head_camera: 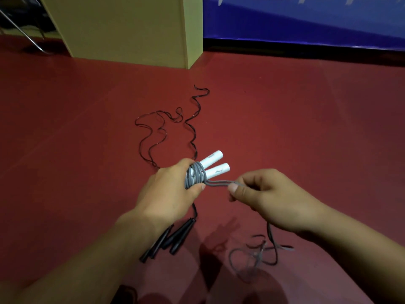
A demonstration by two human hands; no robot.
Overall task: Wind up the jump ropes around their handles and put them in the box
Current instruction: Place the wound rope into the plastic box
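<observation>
A: Left hand [173, 189] is wrapped round a pair of white cylindrical plastic handles [213, 166], thumb pressing down on the grey cord coils [195, 175] wound about their near ends. The bare white ends poke out beyond the fingers, up and away from the grip.

B: And the right hand [269, 194] — thumb and forefinger pinched on a doubled strand of that same grey woven cord [217, 183], which runs nearly level from the coils straight across to the pinch.

A: Below the right wrist the loose grey cord tail [247, 260] drops and lies in a messy loop on the dark red floor [328, 128].

B: Second rope too: thin black wavy cord [153, 137] sprawls on the floor beyond the left hand, and its tapered black handles [173, 240] lie side by side just under the left wrist.

A: Past all that, a pale yellow-green panel [122, 27] stands upright, a blue banner [306, 16] beside it.

B: I can't tell whether that panel is the box.
</observation>
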